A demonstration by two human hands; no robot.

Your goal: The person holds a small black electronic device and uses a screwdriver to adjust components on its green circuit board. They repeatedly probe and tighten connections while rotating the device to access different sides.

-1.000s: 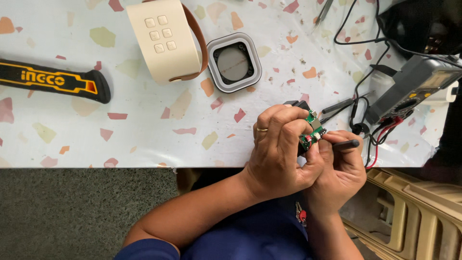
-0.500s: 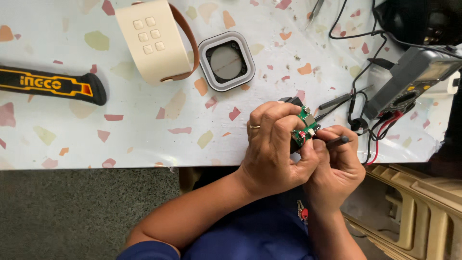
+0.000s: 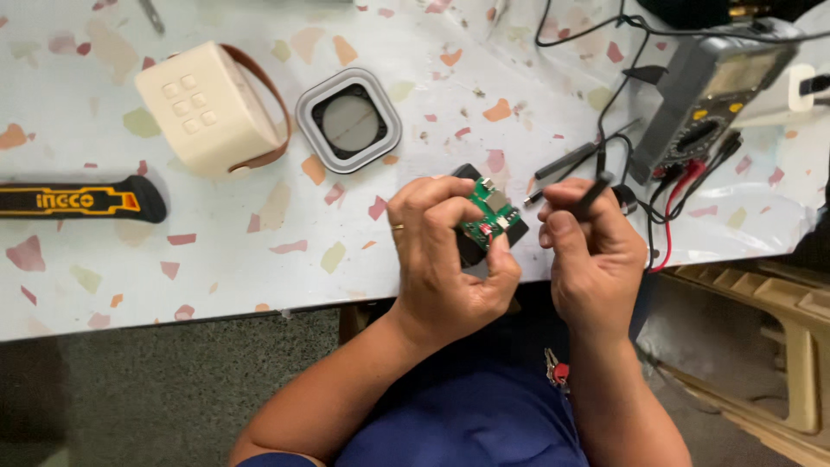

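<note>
Between the left hand (image 3: 445, 259) fingertips sits a green circuit board (image 3: 489, 216) (pinched), right hand (image 3: 592, 251) gripping a black probe (image 3: 595, 192).

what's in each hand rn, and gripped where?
Left hand: small green circuit board, grip on its edges between thumb and fingers. Right hand: thin black probe, pinched along the lower shaft.

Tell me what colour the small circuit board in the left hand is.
Green, seen in the head view: the circuit board held in the left hand.
</note>
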